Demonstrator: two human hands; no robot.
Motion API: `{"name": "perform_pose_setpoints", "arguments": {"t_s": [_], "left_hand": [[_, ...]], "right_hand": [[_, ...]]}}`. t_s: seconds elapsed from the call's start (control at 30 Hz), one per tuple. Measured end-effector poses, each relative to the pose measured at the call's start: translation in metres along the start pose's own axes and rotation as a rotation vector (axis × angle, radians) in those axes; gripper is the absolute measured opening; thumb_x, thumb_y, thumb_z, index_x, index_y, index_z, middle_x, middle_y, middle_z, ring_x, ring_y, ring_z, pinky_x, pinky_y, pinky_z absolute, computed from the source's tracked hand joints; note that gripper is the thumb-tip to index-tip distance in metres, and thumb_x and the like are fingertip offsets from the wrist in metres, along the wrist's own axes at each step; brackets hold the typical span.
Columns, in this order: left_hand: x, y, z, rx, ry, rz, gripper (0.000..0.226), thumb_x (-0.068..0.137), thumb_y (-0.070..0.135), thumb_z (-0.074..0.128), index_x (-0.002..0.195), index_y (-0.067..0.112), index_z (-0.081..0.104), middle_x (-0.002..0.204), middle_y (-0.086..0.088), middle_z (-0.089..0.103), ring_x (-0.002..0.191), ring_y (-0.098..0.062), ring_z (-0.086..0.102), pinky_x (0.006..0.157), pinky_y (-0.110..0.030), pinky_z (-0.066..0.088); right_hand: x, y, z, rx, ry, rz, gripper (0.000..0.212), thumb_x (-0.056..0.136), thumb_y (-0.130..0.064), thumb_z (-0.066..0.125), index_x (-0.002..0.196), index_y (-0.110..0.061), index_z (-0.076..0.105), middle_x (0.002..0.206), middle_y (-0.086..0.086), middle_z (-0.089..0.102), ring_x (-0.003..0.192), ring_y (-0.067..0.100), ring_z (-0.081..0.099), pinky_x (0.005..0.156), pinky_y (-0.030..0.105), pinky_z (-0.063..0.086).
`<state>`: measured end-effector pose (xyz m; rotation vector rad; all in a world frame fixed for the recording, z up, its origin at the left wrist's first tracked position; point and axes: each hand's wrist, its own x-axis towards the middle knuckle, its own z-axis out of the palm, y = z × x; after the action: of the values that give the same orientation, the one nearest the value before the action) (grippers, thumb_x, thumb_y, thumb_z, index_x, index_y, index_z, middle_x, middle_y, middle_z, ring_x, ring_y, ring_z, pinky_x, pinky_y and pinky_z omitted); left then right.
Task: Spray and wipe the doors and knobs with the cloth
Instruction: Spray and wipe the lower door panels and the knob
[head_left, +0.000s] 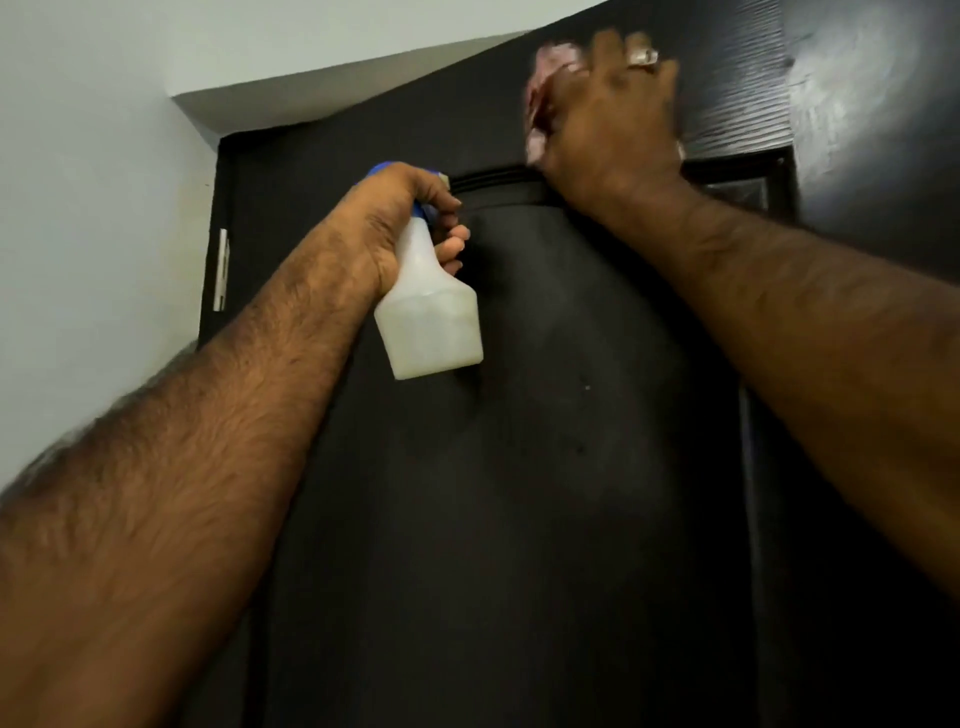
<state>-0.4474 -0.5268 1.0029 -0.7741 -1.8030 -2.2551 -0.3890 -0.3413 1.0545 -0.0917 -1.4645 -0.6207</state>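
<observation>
A tall black door (519, 493) fills the middle of the head view. My left hand (395, 218) grips a white spray bottle (431, 317) with a blue trigger head, held just in front of the door's upper panel. My right hand (608, 109) is raised to the top of the door and presses a pinkish cloth (540, 93) flat against it; the cloth is blurred and mostly hidden under the hand. A ring shows on one finger of that hand. No knob is in view.
A white wall (88, 182) stands to the left, with a metal hinge (222, 270) on the door's left edge. A white soffit runs above the door frame. At the right a glossy black ribbed surface (852, 104) catches light.
</observation>
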Motion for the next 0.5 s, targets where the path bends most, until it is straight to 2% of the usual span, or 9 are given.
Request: {"name": "perform_pose_setpoints", "arguments": {"t_s": [0.07, 0.1, 0.2, 0.27, 0.33, 0.37, 0.43, 0.47, 0.5], "left_hand": [[0.012, 0.002, -0.024, 0.004, 0.035, 0.006, 0.012, 0.084, 0.012, 0.071, 0.094, 0.005, 0.073, 0.080, -0.008, 0.074, 0.057, -0.014, 0.068, 0.065, -0.029, 0.064], [0.019, 0.005, -0.039, 0.008, 0.048, 0.010, 0.014, 0.084, 0.012, 0.071, 0.096, 0.005, 0.074, 0.081, -0.008, 0.075, 0.057, -0.014, 0.069, 0.065, -0.029, 0.064], [0.036, 0.011, -0.073, 0.014, 0.043, 0.009, 0.015, 0.082, 0.014, 0.072, 0.095, 0.007, 0.073, 0.081, -0.007, 0.076, 0.056, -0.012, 0.067, 0.064, -0.028, 0.063], [0.044, 0.013, -0.087, 0.023, 0.029, 0.012, 0.015, 0.082, 0.014, 0.073, 0.096, 0.008, 0.073, 0.080, -0.006, 0.076, 0.056, -0.011, 0.066, 0.064, -0.027, 0.063], [0.049, 0.013, -0.097, 0.025, 0.016, 0.011, 0.017, 0.083, 0.015, 0.074, 0.098, 0.008, 0.074, 0.080, -0.006, 0.076, 0.058, -0.011, 0.067, 0.065, -0.027, 0.063], [0.052, 0.013, -0.101, 0.023, 0.000, 0.009, 0.018, 0.083, 0.015, 0.074, 0.099, 0.008, 0.074, 0.080, -0.006, 0.076, 0.059, -0.011, 0.068, 0.064, -0.027, 0.063], [0.054, 0.012, -0.104, 0.018, -0.048, 0.003, 0.018, 0.082, 0.015, 0.074, 0.099, 0.009, 0.074, 0.082, -0.006, 0.076, 0.061, -0.011, 0.067, 0.064, -0.028, 0.062], [0.054, 0.011, -0.103, 0.015, -0.067, 0.000, 0.016, 0.083, 0.015, 0.074, 0.098, 0.009, 0.073, 0.081, -0.006, 0.076, 0.061, -0.011, 0.067, 0.064, -0.028, 0.062], [0.054, 0.010, -0.101, 0.015, -0.082, -0.001, 0.015, 0.083, 0.015, 0.073, 0.097, 0.008, 0.073, 0.081, -0.006, 0.075, 0.060, -0.011, 0.067, 0.063, -0.028, 0.062]], "right_hand": [[0.004, -0.028, 0.013, 0.048, -0.152, -0.257, 0.063, 0.098, -0.054, 0.064, 0.151, -0.022, 0.053, 0.150, 0.022, 0.046, 0.139, 0.044, 0.042, 0.115, 0.057, 0.031], [0.013, -0.038, 0.015, 0.036, -0.140, -0.325, 0.064, 0.097, -0.056, 0.065, 0.152, -0.025, 0.052, 0.149, 0.020, 0.047, 0.139, 0.043, 0.042, 0.117, 0.057, 0.030], [0.046, -0.058, 0.027, 0.014, -0.009, -0.056, 0.063, 0.099, -0.055, 0.059, 0.154, -0.028, 0.047, 0.154, 0.021, 0.043, 0.141, 0.043, 0.041, 0.115, 0.056, 0.032], [0.048, -0.079, 0.028, 0.012, -0.126, -0.239, 0.058, 0.102, -0.051, 0.057, 0.154, -0.025, 0.048, 0.151, 0.022, 0.044, 0.138, 0.044, 0.043, 0.113, 0.056, 0.033], [0.050, -0.074, 0.031, -0.077, -0.181, -0.427, 0.062, 0.100, -0.059, 0.057, 0.151, -0.024, 0.054, 0.143, 0.020, 0.051, 0.133, 0.043, 0.047, 0.112, 0.054, 0.035], [0.054, -0.065, 0.027, -0.118, -0.114, -0.377, 0.064, 0.098, -0.063, 0.055, 0.148, -0.024, 0.057, 0.141, 0.019, 0.054, 0.131, 0.042, 0.049, 0.111, 0.054, 0.038], [0.062, -0.048, 0.032, -0.120, -0.003, -0.057, 0.060, 0.100, -0.060, 0.048, 0.146, -0.022, 0.059, 0.141, 0.021, 0.056, 0.127, 0.044, 0.053, 0.108, 0.053, 0.042], [0.059, -0.049, 0.032, -0.120, 0.000, -0.074, 0.058, 0.101, -0.056, 0.042, 0.145, -0.022, 0.058, 0.142, 0.023, 0.055, 0.126, 0.045, 0.052, 0.106, 0.053, 0.041], [0.052, -0.049, 0.032, -0.092, -0.058, -0.249, 0.058, 0.101, -0.055, 0.038, 0.146, -0.022, 0.058, 0.140, 0.024, 0.054, 0.123, 0.046, 0.052, 0.104, 0.054, 0.042]]}}
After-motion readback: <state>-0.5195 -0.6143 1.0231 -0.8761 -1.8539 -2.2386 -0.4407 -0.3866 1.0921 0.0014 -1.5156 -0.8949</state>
